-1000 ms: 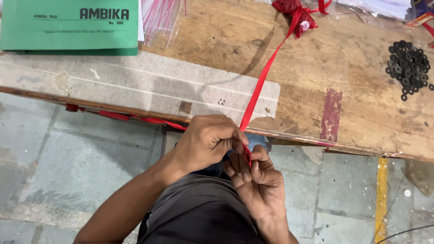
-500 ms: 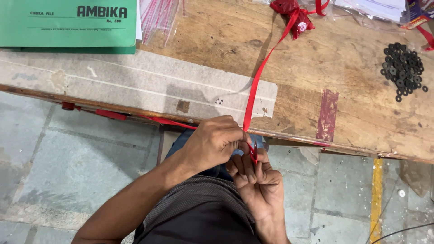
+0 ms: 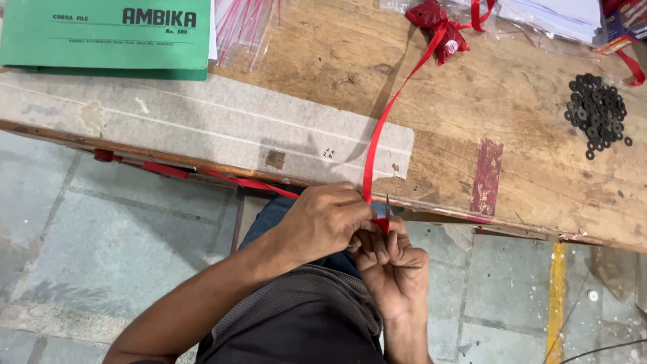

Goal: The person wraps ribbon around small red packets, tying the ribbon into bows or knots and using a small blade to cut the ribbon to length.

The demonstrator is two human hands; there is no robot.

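- Left hand [image 3: 322,226]: forearm comes up from near-left, back of hand to cam, knuckles bent, fingers curled right toward the other hand. Grip closed tight on the red ribbon [image 3: 387,114], thumb + fingertips pinching it just below the counter [image 3: 526,87] edge.
- Right hand [image 3: 394,266]: wrist comes up from near edge, fingers folded in, tips pointing up/far. Grip pinched shut on the same ribbon end, right beside the left hand's fingers; the 2 hands touch.
- A thin dark pointed thing [image 3: 387,202] sticks up by the right fingertips – too small to tell what it is.
- Ribbon: long axis runs near-to-far w/ a lean right. From the hands it rises over the counter edge, crosses the pale taped patch [image 3: 202,125], ends at a bunched red ribbon bundle [image 3: 441,23] at far centre. Looks taut, lifted off the wood; shadow beside it on the left.
- Hands sit in front of the counter's near edge, over the person's lap.
- Rest: green file folder [image 3: 104,34] far left, clear plastic sleeves [image 3: 239,27] just right of it, pile of small black rings [image 3: 596,108] far right, well apart from the hands. Second red strip [image 3: 202,175] runs along the near counter edge to the left hand.
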